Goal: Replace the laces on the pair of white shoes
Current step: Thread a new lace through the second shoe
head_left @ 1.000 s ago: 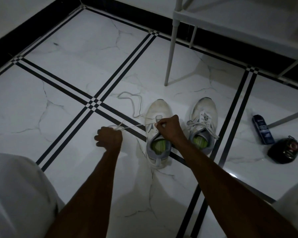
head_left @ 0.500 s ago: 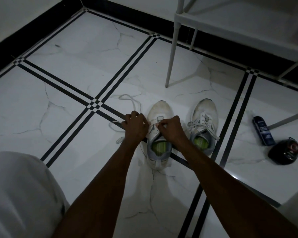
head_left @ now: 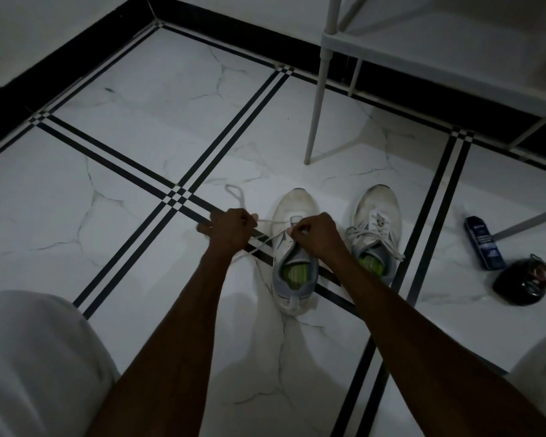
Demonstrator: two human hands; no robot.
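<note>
**Lacing the left-hand shoe**

We've got both white shoes side by side on the floor [head_left: 139, 171]. Our left hand [head_left: 230, 230] is closed around the lace [head_left: 267, 239], our right hand [head_left: 316, 234] pinches it over the near shoe [head_left: 292, 247]. The other shoe [head_left: 375, 228] sits laced just beside it.

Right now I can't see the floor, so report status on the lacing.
Left hand shut on lace. Right hand pinching lace at left shoe. Right shoe laced. Nothing in the way.
</note>
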